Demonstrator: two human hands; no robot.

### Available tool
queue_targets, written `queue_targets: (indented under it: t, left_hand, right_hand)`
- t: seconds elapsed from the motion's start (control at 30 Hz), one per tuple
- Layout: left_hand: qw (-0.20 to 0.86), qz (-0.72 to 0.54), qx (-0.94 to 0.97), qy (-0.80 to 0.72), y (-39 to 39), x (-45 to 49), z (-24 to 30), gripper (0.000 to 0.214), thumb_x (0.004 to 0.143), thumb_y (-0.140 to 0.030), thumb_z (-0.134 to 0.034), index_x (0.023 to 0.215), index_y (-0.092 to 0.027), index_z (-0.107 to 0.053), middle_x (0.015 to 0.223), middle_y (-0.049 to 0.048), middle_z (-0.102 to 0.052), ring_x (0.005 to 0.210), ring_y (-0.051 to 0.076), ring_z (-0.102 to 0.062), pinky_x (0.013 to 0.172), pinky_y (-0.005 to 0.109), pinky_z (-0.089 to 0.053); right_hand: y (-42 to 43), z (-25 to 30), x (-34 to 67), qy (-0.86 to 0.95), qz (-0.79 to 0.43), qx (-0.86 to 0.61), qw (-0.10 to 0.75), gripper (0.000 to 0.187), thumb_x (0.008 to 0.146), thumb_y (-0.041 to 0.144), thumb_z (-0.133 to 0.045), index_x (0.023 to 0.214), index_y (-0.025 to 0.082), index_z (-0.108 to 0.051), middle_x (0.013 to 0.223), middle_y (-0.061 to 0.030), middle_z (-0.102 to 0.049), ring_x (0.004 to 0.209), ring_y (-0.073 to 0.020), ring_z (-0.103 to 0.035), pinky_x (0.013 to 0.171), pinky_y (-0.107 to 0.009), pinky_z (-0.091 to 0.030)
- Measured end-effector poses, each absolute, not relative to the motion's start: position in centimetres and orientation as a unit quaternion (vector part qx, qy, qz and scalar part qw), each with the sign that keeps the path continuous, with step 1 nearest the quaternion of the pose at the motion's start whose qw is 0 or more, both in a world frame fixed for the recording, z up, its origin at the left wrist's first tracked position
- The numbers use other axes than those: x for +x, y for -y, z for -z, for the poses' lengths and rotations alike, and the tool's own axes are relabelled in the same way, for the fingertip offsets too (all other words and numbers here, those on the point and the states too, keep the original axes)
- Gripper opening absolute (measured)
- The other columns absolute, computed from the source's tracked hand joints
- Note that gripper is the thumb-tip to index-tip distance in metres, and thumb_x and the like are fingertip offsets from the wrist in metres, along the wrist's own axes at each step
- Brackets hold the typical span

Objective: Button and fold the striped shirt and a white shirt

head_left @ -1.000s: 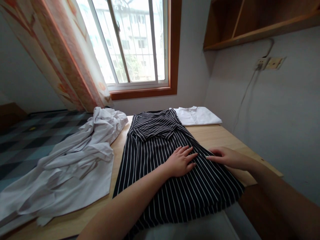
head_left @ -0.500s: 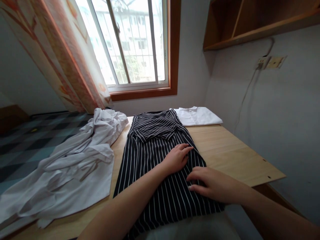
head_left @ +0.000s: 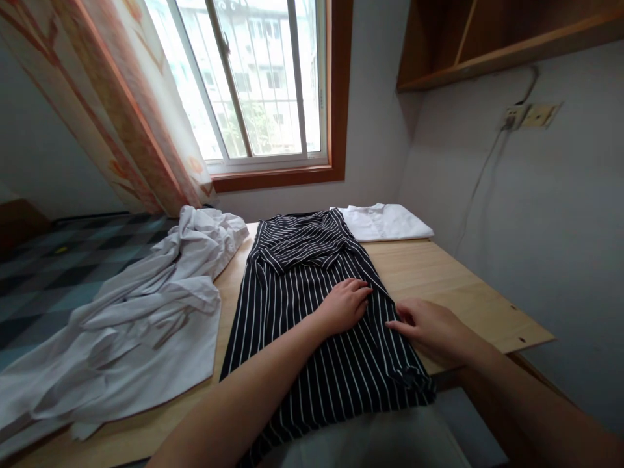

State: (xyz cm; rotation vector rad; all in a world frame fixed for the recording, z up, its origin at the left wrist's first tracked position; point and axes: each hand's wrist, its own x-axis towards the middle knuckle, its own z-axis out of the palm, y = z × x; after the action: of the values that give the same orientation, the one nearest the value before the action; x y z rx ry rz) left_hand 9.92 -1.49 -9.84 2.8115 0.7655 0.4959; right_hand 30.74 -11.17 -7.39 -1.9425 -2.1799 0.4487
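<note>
A black shirt with white stripes [head_left: 302,364] lies lengthwise on the wooden board, its sleeves folded across its far end. My left hand [head_left: 345,304] rests on the shirt right of its middle, palm down with the fingers stretched out. At the shirt's right edge, my right hand [head_left: 431,328] has thumb and fingers closed on the cloth, the thumb on top and the other fingertips partly hidden. Below that hand the near right corner of the shirt is bunched up.
A crumpled white garment [head_left: 146,344] spreads over the left of the board [head_left: 468,292] towards a checked bed cover [head_left: 29,286]. A folded white shirt [head_left: 385,222] lies at the far right. Beyond are a window [head_left: 253,97] and a wall shelf [head_left: 507,62].
My right hand has moved right and away from me, from the top of the striped shirt to its right edge. The near right corner has bunched up. My left hand has barely moved.
</note>
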Motion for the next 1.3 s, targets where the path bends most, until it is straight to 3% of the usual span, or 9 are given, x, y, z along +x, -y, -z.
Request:
queue_targets:
  t: [0.13,0.37,0.53,0.67,0.83,1.0,1.13,1.23,1.3]
  left_hand:
    - [0.1,-0.156,0.946,-0.266,1.7,10.2,9.3,0.039,0.095,-0.026,-0.047,0.132,-0.017,-0.055,0.14,0.0122,-0.055,0.131,0.026,-0.048,0.113,0.047,-0.038]
    - [0.101,-0.066,0.958,-0.258,3.5,9.1,5.4,0.043,0.092,-0.029,-0.054,0.131,-0.012,-0.055,0.137,0.0166,-0.057,0.126,0.031,-0.054,0.106,0.046,-0.044]
    - [0.119,-0.05,0.982,-0.139,7.9,8.6,4.8,0.029,0.093,-0.037,-0.055,0.109,-0.015,-0.065,0.116,0.0118,-0.067,0.112,0.025,-0.061,0.105,0.04,-0.044]
    - [0.082,-0.035,0.991,-0.099,12.4,9.9,6.4,0.038,0.093,-0.045,-0.052,0.11,-0.014,-0.066,0.108,0.0129,-0.068,0.109,0.028,-0.061,0.103,0.042,-0.044]
    - [0.062,-0.043,0.997,-0.001,15.6,10.7,7.8,0.047,0.095,-0.043,-0.051,0.133,-0.015,-0.057,0.137,0.0103,-0.06,0.117,0.029,-0.059,0.101,0.039,-0.047]
    - [0.201,0.021,0.972,0.117,14.9,8.4,5.0,0.03,0.097,-0.024,-0.047,0.121,-0.018,-0.065,0.129,0.0019,-0.067,0.12,0.015,-0.06,0.103,0.022,-0.045]
    - [0.215,-0.038,0.974,-0.066,10.2,7.1,2.0,0.027,0.095,-0.022,-0.049,0.114,-0.02,-0.068,0.108,0.0017,-0.075,0.098,0.016,-0.069,0.087,0.026,-0.053]
    - [0.093,-0.108,0.97,-0.196,4.7,7.9,2.4,0.033,0.095,-0.017,-0.046,0.123,-0.018,-0.064,0.121,0.006,-0.07,0.113,0.019,-0.063,0.101,0.035,-0.047]
    - [-0.003,-0.104,0.971,-0.213,1.0,8.9,3.8,0.048,0.09,-0.01,-0.048,0.138,-0.019,-0.052,0.143,0.0074,-0.056,0.135,0.023,-0.047,0.113,0.041,-0.036]
  right_hand:
    - [11.2,7.1,31.0,0.743,-0.169,-0.632,0.141,0.032,0.091,0.042,-0.051,0.067,0.021,-0.052,0.072,-0.0049,-0.065,0.066,-0.0187,-0.056,0.06,-0.029,-0.033]
    - [10.7,3.9,31.6,0.738,-0.206,-0.594,0.244,0.033,0.089,0.047,-0.048,0.067,0.022,-0.046,0.065,-0.0005,-0.055,0.063,-0.0165,-0.049,0.057,-0.028,-0.033]
    - [9.9,2.6,28.6,0.745,-0.206,-0.574,0.269,0.029,0.089,0.041,-0.049,0.067,0.022,-0.047,0.062,0.001,-0.053,0.06,-0.0145,-0.047,0.056,-0.027,-0.033]
    - [9.7,3.0,26.0,0.775,-0.201,-0.571,0.181,0.025,0.087,0.03,-0.055,0.065,0.021,-0.046,0.062,0.001,-0.055,0.058,-0.0127,-0.046,0.054,-0.025,-0.031]
    - [10.7,3.1,25.5,0.78,-0.214,-0.586,0.042,0.021,0.087,0.033,-0.061,0.071,0.02,-0.054,0.071,-0.0023,-0.063,0.06,-0.0131,-0.052,0.052,-0.025,-0.03]
    - [12.5,2.7,27.6,0.718,-0.434,-0.533,-0.105,0.03,0.092,0.047,-0.051,0.087,0.019,-0.059,0.06,0.0013,-0.06,0.045,-0.0118,-0.055,0.044,-0.021,-0.037]
    - [14.1,3.0,28.6,0.727,-0.491,-0.458,-0.142,0.027,0.089,0.043,-0.055,0.085,0.018,-0.063,0.061,0.0013,-0.062,0.047,-0.0111,-0.056,0.045,-0.02,-0.04]
    - [15.4,3.7,28.4,0.758,-0.44,-0.462,-0.138,0.022,0.086,0.039,-0.059,0.082,0.019,-0.067,0.061,0.0008,-0.064,0.05,-0.0118,-0.057,0.045,-0.02,-0.035]
    - [16.2,3.9,28.2,0.775,-0.39,-0.477,-0.143,0.02,0.082,0.039,-0.063,0.08,0.021,-0.069,0.063,0.0003,-0.065,0.054,-0.0134,-0.058,0.045,-0.022,-0.032]
